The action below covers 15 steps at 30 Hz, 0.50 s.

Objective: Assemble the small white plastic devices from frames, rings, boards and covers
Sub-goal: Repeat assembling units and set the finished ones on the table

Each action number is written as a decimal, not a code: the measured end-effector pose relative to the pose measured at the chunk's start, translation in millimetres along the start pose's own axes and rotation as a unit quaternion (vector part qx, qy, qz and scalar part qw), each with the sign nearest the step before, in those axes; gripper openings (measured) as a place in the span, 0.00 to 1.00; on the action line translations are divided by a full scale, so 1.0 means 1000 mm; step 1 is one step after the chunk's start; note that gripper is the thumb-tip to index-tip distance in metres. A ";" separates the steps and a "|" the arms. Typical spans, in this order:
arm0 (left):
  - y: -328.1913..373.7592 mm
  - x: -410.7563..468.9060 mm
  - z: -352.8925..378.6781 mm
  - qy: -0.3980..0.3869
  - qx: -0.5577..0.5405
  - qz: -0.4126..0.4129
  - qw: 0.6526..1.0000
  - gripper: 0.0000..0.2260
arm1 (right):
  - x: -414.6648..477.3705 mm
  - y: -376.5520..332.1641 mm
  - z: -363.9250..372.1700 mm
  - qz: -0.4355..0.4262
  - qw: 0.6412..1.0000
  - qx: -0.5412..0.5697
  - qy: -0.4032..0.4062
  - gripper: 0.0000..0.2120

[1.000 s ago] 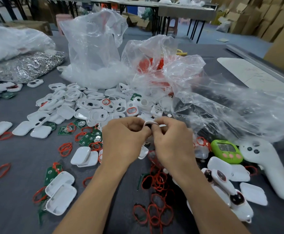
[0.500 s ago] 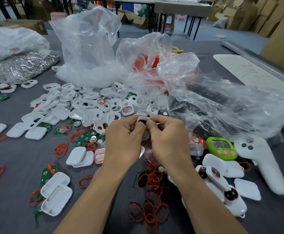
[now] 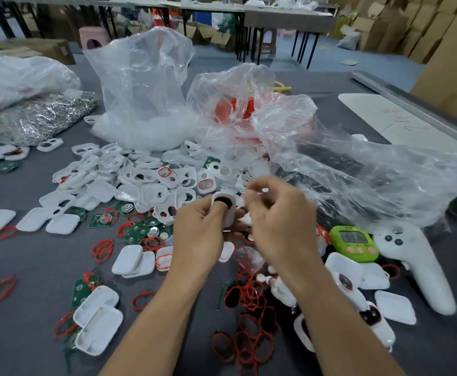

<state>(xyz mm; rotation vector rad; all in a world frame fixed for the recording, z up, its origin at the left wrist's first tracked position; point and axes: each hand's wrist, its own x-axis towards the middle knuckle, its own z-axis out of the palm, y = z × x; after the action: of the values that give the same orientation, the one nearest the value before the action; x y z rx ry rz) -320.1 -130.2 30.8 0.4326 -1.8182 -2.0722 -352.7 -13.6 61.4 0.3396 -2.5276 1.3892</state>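
One white frame [image 3: 223, 206] sits pinched in the left hand [image 3: 197, 234]; timer [image 3: 353, 241] digits unreadable.

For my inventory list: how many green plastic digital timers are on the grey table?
1. The green plastic digital timer lies right of the right hand, beside the white plastic controller. Others may be hidden under the clear plastic bags.

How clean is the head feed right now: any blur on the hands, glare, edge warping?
Head view: right hand is smeared by motion; left hand and the white frame it grips look sharper; clear bags carry soft glare; table rail at right bows slightly from the wide lens; lighting even, shadows faint.
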 end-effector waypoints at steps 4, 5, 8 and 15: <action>0.007 0.012 -0.012 0.088 -0.091 -0.065 0.990 0.12 | 0.032 -0.011 -0.031 -0.036 0.999 -0.028 0.016 0.08; 0.009 0.016 -0.015 0.114 -0.106 -0.092 0.983 0.13 | 0.040 -0.013 -0.034 -0.031 0.997 -0.060 -0.030 0.11; 0.014 0.023 -0.030 0.154 -0.154 -0.139 0.966 0.13 | 0.051 -0.016 -0.025 -0.008 0.950 -0.212 -0.228 0.15; 0.019 0.026 -0.041 0.115 -0.218 -0.100 0.964 0.11 | 0.036 -0.004 -0.018 -0.031 0.884 -0.314 -0.345 0.11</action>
<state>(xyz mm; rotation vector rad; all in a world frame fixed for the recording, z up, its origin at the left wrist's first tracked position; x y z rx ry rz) -323.7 -180.0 44.3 0.7184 -1.1823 -2.3595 -383.6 -3.8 84.9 0.8882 -3.2901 0.3622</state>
